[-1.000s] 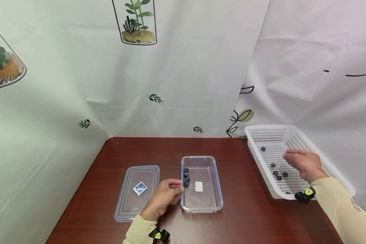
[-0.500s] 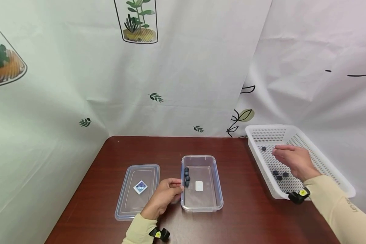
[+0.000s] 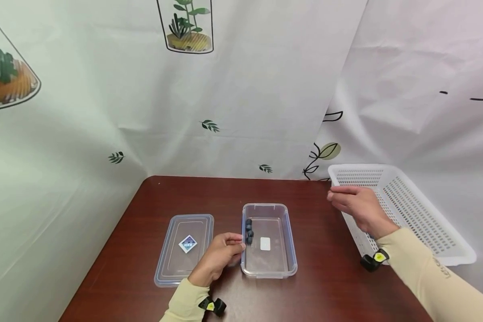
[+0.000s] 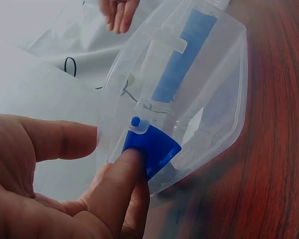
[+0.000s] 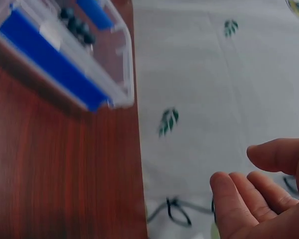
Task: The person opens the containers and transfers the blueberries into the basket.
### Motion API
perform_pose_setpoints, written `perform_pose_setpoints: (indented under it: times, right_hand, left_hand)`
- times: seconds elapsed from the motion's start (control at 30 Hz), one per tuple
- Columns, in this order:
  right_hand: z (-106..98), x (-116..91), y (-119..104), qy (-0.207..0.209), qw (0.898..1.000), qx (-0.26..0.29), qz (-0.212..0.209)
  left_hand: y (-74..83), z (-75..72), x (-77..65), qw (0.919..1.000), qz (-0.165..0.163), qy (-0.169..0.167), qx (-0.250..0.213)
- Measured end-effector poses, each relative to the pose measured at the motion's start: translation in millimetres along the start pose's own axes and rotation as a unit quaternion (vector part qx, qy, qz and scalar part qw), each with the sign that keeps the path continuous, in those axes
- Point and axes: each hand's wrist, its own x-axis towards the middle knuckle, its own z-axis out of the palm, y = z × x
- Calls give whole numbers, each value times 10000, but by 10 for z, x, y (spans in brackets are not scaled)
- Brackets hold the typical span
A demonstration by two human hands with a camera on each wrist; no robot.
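Your left hand [image 3: 217,257] grasps the 9 o'clock wall of the clear plastic container [image 3: 273,261]; the left wrist view shows a digit pressed on its blue clip [image 4: 162,147], the other fingers partly concealed behind it. Inside, four blueberries [image 3: 250,233] form a line along that same wall, while a white label [image 3: 265,243] sits near the middle. In the right wrist view, the berries blur together and the container's upper part is cut off. Your right hand [image 3: 362,208] is above the 9 o'clock rim of the white perforated basket [image 3: 422,223], which stands at the container's 3 o'clock. Its fingers extend forward, with a gap visible in the right wrist view; the palm is cropped there, so you cannot tell whether they are released or grasping a berry. Hand and sleeve [image 3: 430,268] cover much of the basket's floor; a small dark patch below the wrist is indistinct. The clear lid [image 3: 183,264], bearing a diamond sticker [image 3: 188,243], lies at the container's 9 o'clock, its near corner hidden by your left arm.
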Motion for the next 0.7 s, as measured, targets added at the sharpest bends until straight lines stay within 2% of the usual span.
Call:
perform_pose_setpoints:
  times: [0.13, 0.33, 0.7]
  right_hand:
    - [276, -13, -23, -269, 9996, -23, 83]
    - [680, 43, 26, -386, 9961, -732, 303]
    - [1413, 112, 374, -484, 9844, -1678, 219]
  left_hand:
    - [3, -3, 0, 10000, 16, -1, -10]
    - [20, 2, -17, 10000, 29, -26, -38]
    - [11, 29, -17, 9999, 92, 46, -66]
